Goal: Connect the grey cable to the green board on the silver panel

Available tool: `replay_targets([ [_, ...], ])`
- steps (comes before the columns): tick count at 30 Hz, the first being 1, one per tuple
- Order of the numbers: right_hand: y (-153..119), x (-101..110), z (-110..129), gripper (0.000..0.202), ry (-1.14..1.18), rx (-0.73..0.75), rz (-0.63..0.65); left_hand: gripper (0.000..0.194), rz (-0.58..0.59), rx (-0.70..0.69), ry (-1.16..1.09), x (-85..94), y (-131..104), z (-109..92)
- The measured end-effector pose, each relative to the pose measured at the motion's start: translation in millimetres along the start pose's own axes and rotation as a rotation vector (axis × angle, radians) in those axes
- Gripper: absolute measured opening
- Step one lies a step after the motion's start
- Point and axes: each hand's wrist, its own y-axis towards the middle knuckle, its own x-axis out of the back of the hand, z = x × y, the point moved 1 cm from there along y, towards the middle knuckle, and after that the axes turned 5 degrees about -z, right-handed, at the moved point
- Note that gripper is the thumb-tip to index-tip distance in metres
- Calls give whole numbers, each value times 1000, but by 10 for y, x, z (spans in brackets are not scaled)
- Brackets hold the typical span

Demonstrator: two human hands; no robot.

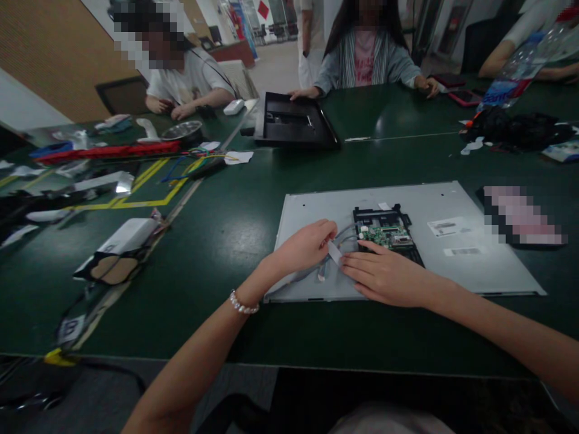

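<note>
A grey metal display panel [488, 265] lies flat on the table, its back side up. Mounted on it is a green circuit board [384, 234] in a black bracket [375, 215]. Grey cables [347, 232] run from the board's left side. My left hand [310, 242] is closed in a pinch on the upper end of a pale tape strip [335, 253] just left of the board. Fingers stretched out, my right hand [391, 277] lies flat over the board's lower part and the panel. Its fingertips touch or nearly touch the strip's right side.
A phone [522, 216] lies right of the panel. Across the green table [217, 223], a person's hand touches a black plastic frame [296, 123]. At left are a white-and-black device [120, 250] and cluttered cables. A plastic bottle [511, 75] stands at the far right.
</note>
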Motion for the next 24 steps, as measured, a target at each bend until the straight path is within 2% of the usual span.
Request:
replay_targets([
  [9,-6,-34,12,37,-28,2,-15,5,42,-30,-41,12,8,75],
  [14,1,-21,34,37,-48,10,-34,17,55,-34,-25,24,3,34],
  [24,5,11,69,33,-104,70,-85,21,63,-16,-32,21,7,35],
])
